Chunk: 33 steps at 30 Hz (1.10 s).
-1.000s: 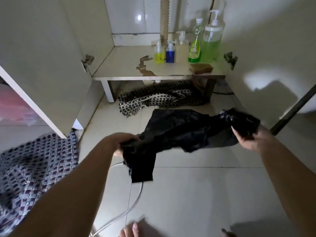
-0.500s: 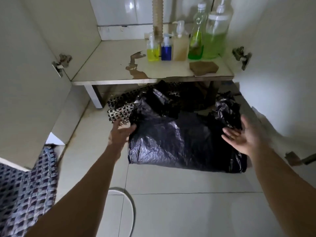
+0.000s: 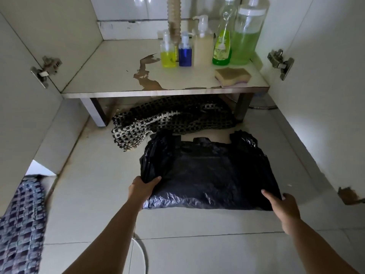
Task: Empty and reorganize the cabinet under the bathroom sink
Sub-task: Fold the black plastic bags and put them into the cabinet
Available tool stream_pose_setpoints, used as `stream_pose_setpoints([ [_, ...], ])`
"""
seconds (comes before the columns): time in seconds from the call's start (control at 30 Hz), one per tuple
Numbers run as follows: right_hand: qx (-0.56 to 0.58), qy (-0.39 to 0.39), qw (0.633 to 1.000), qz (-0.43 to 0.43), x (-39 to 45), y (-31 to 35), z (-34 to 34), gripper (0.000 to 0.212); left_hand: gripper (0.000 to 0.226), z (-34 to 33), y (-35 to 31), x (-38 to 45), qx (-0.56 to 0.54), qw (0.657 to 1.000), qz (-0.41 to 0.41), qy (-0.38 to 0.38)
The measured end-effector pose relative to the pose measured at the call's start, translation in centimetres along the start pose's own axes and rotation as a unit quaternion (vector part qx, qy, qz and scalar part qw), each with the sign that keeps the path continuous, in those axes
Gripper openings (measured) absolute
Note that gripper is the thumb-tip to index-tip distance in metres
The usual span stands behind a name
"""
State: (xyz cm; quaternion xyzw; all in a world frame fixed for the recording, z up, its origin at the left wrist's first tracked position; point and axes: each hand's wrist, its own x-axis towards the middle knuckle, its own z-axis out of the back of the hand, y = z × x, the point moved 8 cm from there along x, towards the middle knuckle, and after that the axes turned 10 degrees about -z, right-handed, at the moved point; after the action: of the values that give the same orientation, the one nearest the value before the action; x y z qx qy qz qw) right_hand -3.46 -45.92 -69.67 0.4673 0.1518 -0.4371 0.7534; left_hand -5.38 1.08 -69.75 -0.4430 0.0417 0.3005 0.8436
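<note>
Crinkled black plastic bag (image 3: 209,175): spread flat on pale floor tile (image 3: 94,194), near side of open cabinet, below peeling white shelf (image 3: 110,76). Left hand (image 3: 141,189) gripping near-left corner, thumb on top; right hand (image 3: 284,204) resting on near-right corner, fingers straight. Light, limp, slippery film; best pinched at corners or edges.

Lighting: dim, cool, uneven. Glare: wall tiles (image 3: 138,6), top centre. Bright patch: right-hand cabinet door (image 3: 325,119). Deep shadow: beneath the shelf (image 3: 110,62). Distortion: wide-angle bowing at edges. Blur: soft lower-left corner.
</note>
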Motion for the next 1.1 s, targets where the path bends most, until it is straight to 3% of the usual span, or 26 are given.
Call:
stream_pose_setpoints([
  [0.23,0.034,0.134,0.986,-0.089,-1.9,-2.6,1.2,0.033,0.073,0.8,3.1,-4.6,0.072,0.99,0.078,0.094],
  [0.4,-0.026,0.118,0.988,-0.093,-4.1,-5.5,4.9,0.031,0.085,1.3,2.2,-9.7,0.196,0.973,0.053,0.109],
  [0.5,-0.098,0.09,0.989,-0.064,-5.9,-6.0,7.1,0.044,0.084,1.5,-1.3,-13.6,0.259,0.964,-0.038,0.045],
  [0.57,-0.131,0.09,0.986,-0.046,-7.7,-5.0,7.8,0.048,0.079,0.0,-5.2,-15.8,0.317,0.931,-0.182,0.023],
  [0.63,-0.148,0.07,0.986,-0.022,-9.1,-3.7,8.7,0.051,0.069,-4.3,-8.2,-18.9,0.335,0.883,-0.314,0.1],
  [0.67,-0.16,0.07,0.985,-0.011,-9.4,-3.0,8.6,0.053,0.065,-6.4,-8.9,-20.1,0.319,0.874,-0.336,0.144],
  [0.8,-0.218,0.094,0.971,0.034,-10.3,-0.5,7.1,0.057,0.054,-12.3,-7.9,-21.3,0.3,0.881,-0.271,0.245],
  [0.97,-0.243,0.098,0.954,0.145,-13.5,4.1,5.4,0.018,0.054,-16.2,-4.6,-18.9,0.291,0.886,-0.217,0.29],
  [1.1,-0.316,0.112,0.906,0.257,-17.5,6.7,1.5,0.024,0.057,-17.2,-3.9,-18.4,0.284,0.874,-0.224,0.325],
])
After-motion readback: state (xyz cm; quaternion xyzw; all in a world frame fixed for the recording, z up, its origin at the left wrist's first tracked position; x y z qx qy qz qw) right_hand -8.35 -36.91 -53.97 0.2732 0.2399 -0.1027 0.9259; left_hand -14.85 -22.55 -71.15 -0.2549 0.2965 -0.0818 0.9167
